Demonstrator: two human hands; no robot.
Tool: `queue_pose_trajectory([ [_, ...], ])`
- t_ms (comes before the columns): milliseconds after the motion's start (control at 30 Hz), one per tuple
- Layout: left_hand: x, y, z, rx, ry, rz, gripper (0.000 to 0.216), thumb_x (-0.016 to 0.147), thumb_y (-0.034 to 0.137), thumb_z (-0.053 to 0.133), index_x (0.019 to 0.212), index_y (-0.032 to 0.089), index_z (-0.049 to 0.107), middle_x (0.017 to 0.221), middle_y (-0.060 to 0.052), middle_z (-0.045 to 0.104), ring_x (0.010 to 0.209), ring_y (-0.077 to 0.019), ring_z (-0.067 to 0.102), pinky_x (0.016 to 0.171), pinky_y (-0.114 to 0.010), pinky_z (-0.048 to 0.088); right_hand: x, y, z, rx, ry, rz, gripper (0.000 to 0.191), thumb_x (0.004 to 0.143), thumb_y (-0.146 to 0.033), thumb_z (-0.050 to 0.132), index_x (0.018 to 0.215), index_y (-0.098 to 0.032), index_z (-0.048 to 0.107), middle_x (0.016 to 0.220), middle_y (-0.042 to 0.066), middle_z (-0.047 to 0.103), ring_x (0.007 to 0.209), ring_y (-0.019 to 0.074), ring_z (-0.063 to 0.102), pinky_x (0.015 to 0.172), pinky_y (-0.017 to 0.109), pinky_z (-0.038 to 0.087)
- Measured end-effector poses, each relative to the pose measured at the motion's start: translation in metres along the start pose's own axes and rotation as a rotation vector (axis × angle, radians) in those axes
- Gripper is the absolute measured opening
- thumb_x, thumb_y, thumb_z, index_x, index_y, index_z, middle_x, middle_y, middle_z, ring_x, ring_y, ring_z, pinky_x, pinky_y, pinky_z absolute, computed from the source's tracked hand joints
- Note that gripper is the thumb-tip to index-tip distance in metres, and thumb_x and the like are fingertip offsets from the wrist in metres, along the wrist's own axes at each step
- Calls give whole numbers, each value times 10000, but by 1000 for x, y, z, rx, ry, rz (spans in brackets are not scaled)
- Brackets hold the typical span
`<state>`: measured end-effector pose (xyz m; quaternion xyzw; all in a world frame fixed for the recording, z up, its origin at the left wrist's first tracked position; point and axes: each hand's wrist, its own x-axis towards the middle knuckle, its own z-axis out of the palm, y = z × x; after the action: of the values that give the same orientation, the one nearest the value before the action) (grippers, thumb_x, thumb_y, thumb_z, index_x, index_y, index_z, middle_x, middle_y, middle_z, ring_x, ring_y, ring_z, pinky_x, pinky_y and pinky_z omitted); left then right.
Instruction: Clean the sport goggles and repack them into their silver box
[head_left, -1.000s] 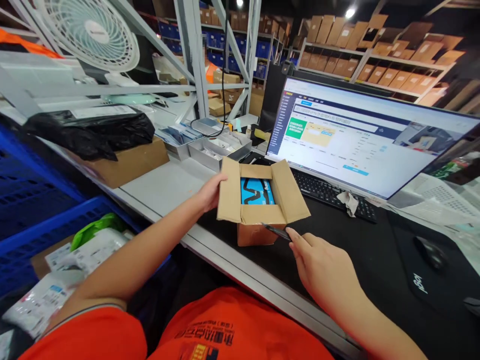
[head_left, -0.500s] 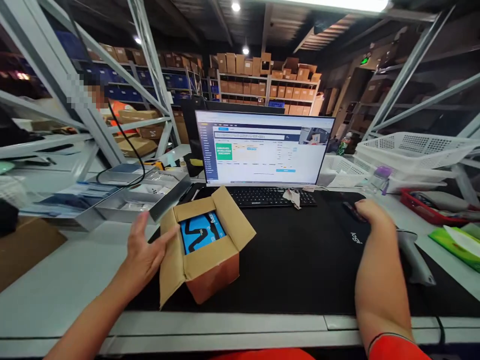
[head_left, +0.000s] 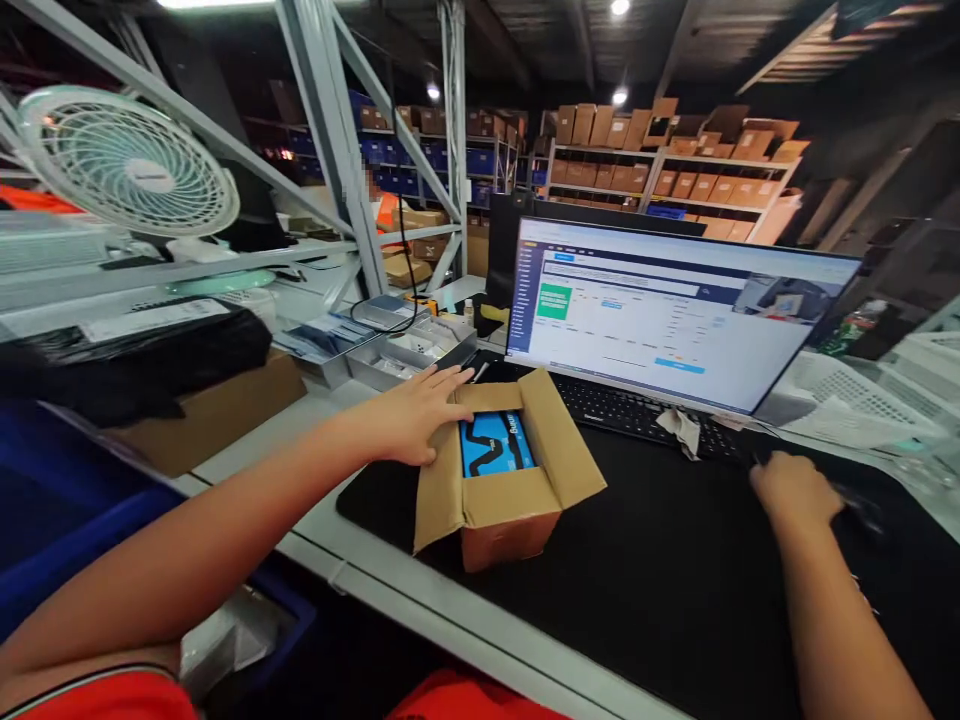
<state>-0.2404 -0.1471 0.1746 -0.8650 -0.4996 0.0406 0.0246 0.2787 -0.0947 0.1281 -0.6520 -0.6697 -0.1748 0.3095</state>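
An open cardboard box (head_left: 512, 540) stands on the black desk mat (head_left: 660, 580), its flaps folded outward. Inside lies a blue package (head_left: 495, 442) with black markings. My left hand (head_left: 416, 412) rests at the box's left flap, fingers stretched and spread. On the mat to the right of the keyboard, my right hand (head_left: 799, 487) is lowered with its fingers mostly hidden and blurred. Beside it lies a dark object (head_left: 866, 515), too smeared to name. A crumpled piece of paper (head_left: 681, 432) lies on the black keyboard (head_left: 600, 403), below the lit monitor (head_left: 615, 345).
Grey trays (head_left: 409, 355) with small packets stand behind my left hand. A fan (head_left: 135, 165) and black bags (head_left: 165, 350) are at the left, above a blue bin (head_left: 67, 520). White baskets (head_left: 862, 395) stand at the right. A person in an orange vest (head_left: 386, 212) is in the background.
The view has swung left, bringing the fan and blue bin into sight. My left hand has moved further over the box's left flap. My right hand appears nearer the keyboard.
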Motion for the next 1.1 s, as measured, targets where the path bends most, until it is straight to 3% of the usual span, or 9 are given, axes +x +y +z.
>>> queue_pose_trajectory([
  [133,1,-17,-9,-66,37,-29,1114,557,252,832,1562,328,359,1710,-153,-12,1560,-432,85,1234,-619,102,-5,-40,-36,107,72,158,273,902,-364,625,1032,-165,759,817,154,726,744,283,706,661,431,472],
  [200,10,-36,-10,-189,-6,-20,1234,525,294,863,1596,353,253,1710,-146,-19,1547,-470,95,1212,-637,175,-22,-92,-59,398,91,-56,259,930,-340,616,1141,-236,725,1030,117,754,893,252,718,832,415,531],
  [267,23,-57,-5,-354,-90,81,1305,528,377,886,1614,355,163,1712,-130,37,1546,-455,131,1211,-611,219,-39,-150,-74,560,-128,-472,252,974,-334,555,1160,-267,712,1105,88,742,1015,245,706,892,402,553],
  [433,49,-86,29,-680,-97,245,1246,642,568,839,1623,340,104,1691,-100,216,1531,-359,275,1232,-512,240,-46,-241,-56,371,-586,-879,341,1034,-297,458,1274,-178,669,1286,126,685,1179,248,634,1045,467,494],
  [600,49,-76,66,-836,149,268,1266,586,686,832,1615,285,213,1680,-122,246,1531,-372,267,1246,-490,199,-38,-246,-20,387,-666,-796,316,1042,-345,450,1113,-181,711,1134,98,721,1126,237,620,1076,505,422],
  [767,52,-67,78,-927,262,221,1399,515,789,803,1627,224,170,1672,-168,244,1532,-396,247,1250,-492,167,-35,-232,-12,968,-759,-414,497,1052,-422,357,725,-208,664,882,62,743,967,220,656,954,449,500],
  [900,53,-68,78,-885,246,192,1523,479,811,801,1635,213,10,1687,-183,176,1536,-412,225,1244,-484,175,-32,-219,-17,1179,-966,-480,500,934,-531,612,538,-226,625,915,51,774,1167,249,630,1059,467,469],
  [1000,53,-69,78,-859,217,157,1525,523,772,803,1622,208,-92,1687,-189,159,1532,-413,236,1227,-470,218,-42,-209,-19,1013,-994,-550,308,780,-560,788,778,-254,757,1436,57,598,1414,292,464,1181,515,354],
  [1100,52,-70,77,-833,188,147,1515,545,717,821,1618,203,-118,1684,-195,168,1527,-414,251,1212,-452,249,-58,-200,-14,827,-987,-495,959,675,-591,857,1509,-333,460,1717,97,32,1572,348,107,1204,566,299],
])
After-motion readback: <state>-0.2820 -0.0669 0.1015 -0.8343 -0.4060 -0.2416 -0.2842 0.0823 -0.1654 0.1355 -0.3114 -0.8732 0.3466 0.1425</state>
